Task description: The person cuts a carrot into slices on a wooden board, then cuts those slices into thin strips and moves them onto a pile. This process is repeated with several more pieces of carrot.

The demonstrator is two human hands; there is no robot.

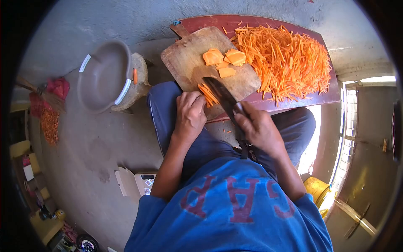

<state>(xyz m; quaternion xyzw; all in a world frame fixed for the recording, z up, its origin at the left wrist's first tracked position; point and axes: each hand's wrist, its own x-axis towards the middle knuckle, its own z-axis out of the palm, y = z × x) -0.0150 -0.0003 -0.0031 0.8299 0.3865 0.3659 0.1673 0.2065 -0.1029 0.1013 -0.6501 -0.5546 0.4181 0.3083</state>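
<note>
A worn wooden cutting board (184,59) lies on a red table (201,23). My right hand (258,128) is closed round the handle of a large knife (220,92), its dark blade slanting over the board. At the board's near edge, the curled fingers of my left hand (191,113) press against a small bundle of cut orange strips (208,94), just left of the blade. Several flat orange slices (227,72) rest farther up the board. To the right, a big heap of thin orange shreds (289,63) covers much of the table.
An oval grey basin (105,77) sits at the left, by a stool (140,69) with an orange piece on it. A broom (52,101) and red bag stand far left. An open cardboard box (128,185) lies on the floor; a yellow container (315,191) is at the lower right.
</note>
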